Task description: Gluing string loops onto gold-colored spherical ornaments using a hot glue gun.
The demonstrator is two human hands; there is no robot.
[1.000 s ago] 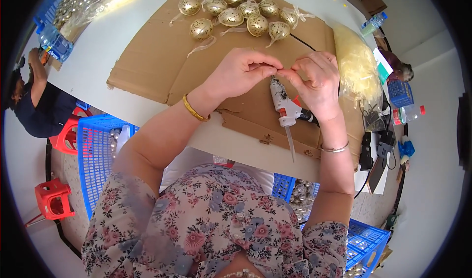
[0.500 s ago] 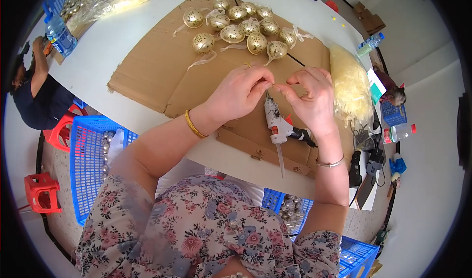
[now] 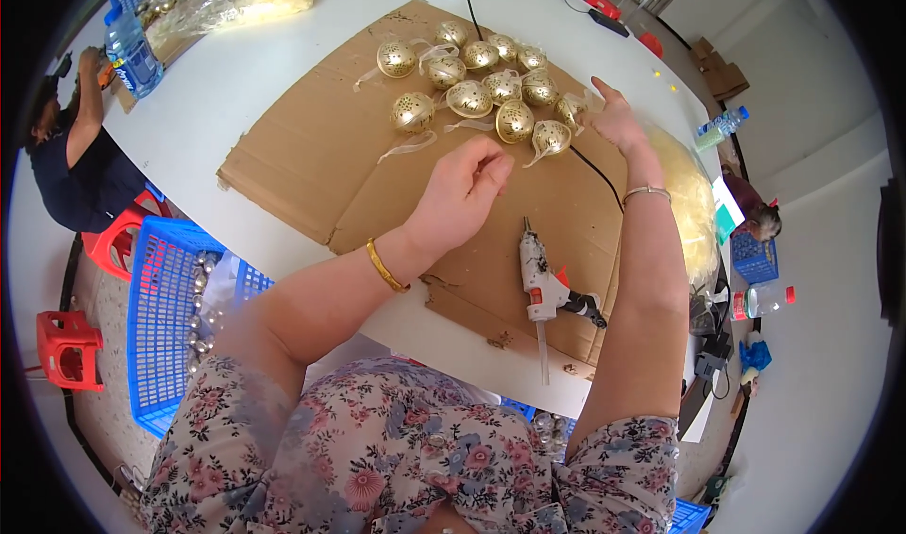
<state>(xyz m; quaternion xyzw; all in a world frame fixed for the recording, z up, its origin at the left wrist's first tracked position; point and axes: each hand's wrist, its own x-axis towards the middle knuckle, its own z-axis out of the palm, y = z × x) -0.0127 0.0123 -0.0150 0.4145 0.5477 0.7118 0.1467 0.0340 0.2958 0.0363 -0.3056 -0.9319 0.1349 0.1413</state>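
Observation:
My left hand (image 3: 461, 194) is over the cardboard sheet (image 3: 293, 147) with its fingers curled and thumb pressed to them; whatever they may hold is hidden. My right hand (image 3: 615, 124) is stretched forward, fingers apart, beside the rightmost gold ball ornament (image 3: 569, 111). Whether it touches that ornament or its ribbon I cannot tell. Several speckled gold ball ornaments (image 3: 469, 98) with pale sheer ribbons (image 3: 410, 146) lie grouped on the far part of the cardboard. A white hot glue gun (image 3: 534, 268) lies between my forearms, with a clear glue stick out of its back end.
A bag of pale yellow ribbon (image 3: 696, 208) is at the right table edge, partly behind my arm. A black cord (image 3: 596, 168) crosses the cardboard. Far left are a water bottle (image 3: 132, 55) and a bag (image 3: 236, 10). A blue crate (image 3: 156, 336) holds silvery balls; a person (image 3: 80, 161) sits beyond.
My hands, fingertips together above the glue gun before, are now apart. The right one has reached forward to the ornaments; the left stays over the cardboard. The view has shifted slightly.

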